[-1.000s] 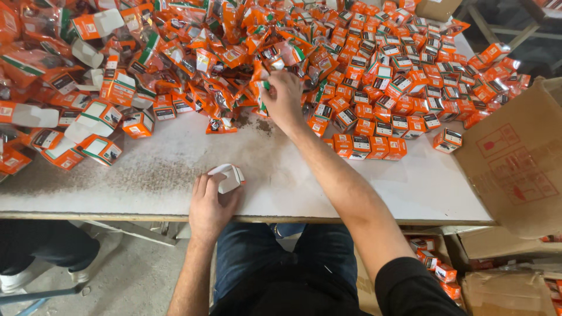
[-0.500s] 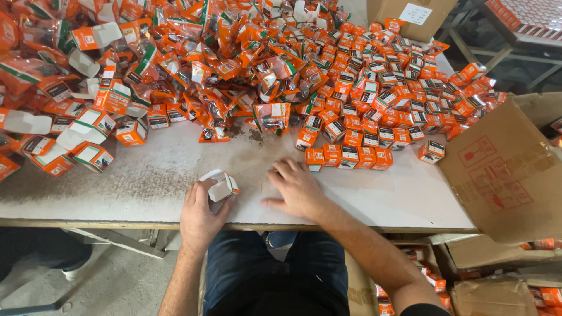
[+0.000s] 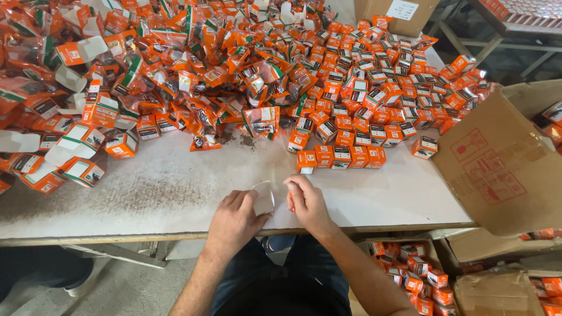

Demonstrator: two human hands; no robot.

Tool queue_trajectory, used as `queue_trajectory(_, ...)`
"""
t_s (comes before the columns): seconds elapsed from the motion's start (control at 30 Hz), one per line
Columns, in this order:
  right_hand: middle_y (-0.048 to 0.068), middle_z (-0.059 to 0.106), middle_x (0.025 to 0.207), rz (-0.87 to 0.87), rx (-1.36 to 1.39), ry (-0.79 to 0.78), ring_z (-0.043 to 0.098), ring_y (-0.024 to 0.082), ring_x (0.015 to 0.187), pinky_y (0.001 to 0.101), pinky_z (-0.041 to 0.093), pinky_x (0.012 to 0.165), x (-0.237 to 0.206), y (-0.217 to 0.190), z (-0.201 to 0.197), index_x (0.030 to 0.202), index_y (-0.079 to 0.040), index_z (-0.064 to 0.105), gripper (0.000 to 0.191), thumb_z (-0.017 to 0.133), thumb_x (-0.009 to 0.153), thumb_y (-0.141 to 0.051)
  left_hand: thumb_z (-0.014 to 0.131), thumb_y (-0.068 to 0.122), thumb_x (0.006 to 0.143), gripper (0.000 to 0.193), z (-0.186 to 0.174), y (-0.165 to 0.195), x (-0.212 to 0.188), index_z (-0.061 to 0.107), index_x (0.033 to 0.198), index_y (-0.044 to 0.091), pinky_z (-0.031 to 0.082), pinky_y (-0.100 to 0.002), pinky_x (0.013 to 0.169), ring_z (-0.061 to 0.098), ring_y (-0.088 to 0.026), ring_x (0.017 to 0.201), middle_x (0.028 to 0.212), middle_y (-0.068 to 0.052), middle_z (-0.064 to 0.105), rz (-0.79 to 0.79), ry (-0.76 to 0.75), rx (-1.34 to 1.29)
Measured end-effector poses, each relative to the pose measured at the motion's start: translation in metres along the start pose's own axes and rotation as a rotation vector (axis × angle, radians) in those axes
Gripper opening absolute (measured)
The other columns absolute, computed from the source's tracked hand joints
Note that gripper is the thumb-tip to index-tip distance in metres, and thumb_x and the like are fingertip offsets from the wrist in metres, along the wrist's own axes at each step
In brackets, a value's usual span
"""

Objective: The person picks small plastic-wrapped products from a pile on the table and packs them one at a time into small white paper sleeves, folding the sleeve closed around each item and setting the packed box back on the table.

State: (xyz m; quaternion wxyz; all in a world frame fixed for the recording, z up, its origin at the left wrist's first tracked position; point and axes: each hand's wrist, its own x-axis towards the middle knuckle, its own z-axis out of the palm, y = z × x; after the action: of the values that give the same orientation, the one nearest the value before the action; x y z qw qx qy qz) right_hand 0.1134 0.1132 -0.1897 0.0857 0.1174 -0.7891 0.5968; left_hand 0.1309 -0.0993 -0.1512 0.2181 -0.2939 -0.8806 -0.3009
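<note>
My left hand [image 3: 235,217] grips a small open white carton [image 3: 263,198] at the near edge of the white table [image 3: 146,199]. My right hand [image 3: 307,202] is closed on a small orange item [image 3: 290,196], held right against the carton's open side. Behind both hands, a large heap of small orange boxes [image 3: 351,117] and shiny orange packets [image 3: 257,88] covers the far half of the table. A short row of closed orange boxes [image 3: 341,157] stands nearest my right hand.
Open, unfolded orange-and-white cartons [image 3: 76,152] lie at the left. A big brown cardboard box [image 3: 497,164] leans at the table's right end. More orange boxes [image 3: 410,269] fill a carton on the floor at the right. Another cardboard box [image 3: 398,11] stands at the far edge.
My right hand has drawn back from the heap to the near edge with an orange item and met the white carton. My left hand has kept hold of the carton.
</note>
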Motion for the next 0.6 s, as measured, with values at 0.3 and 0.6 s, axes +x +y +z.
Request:
queue_trajectory(0.3, 0.014, 0.072, 0.082, -0.037, 0.010, 0.031, 0.069, 0.022, 0.060, 0.0341, 0.054, 0.054, -0.009, -0.028, -0.001, 0.118, -0.002, 0.050, 0.025, 0.064, 0.098, -0.008, 0.077, 0.006, 0.082, 0.033, -0.007, -0.006, -0.009, 0.065, 0.113, 0.003, 0.060, -0.042, 0.082, 0.070, -0.036, 0.102, 0.125, -0.018, 0.068, 0.051, -0.112, -0.163)
queue_trajectory(0.6, 0.017, 0.069, 0.073, -0.233, -0.523, 0.031, 0.069, 0.041, 0.070, 0.0500, 0.051, 0.060, -0.006, -0.018, 0.005, 0.111, -0.009, 0.058, 0.010, 0.059, 0.104, -0.016, 0.085, 0.013, 0.074, 0.041, 0.017, 0.010, -0.025, 0.060, 0.105, 0.001, 0.058, -0.045, 0.090, 0.067, -0.041, 0.112, 0.126, -0.024, 0.065, 0.071, 0.131, -0.109)
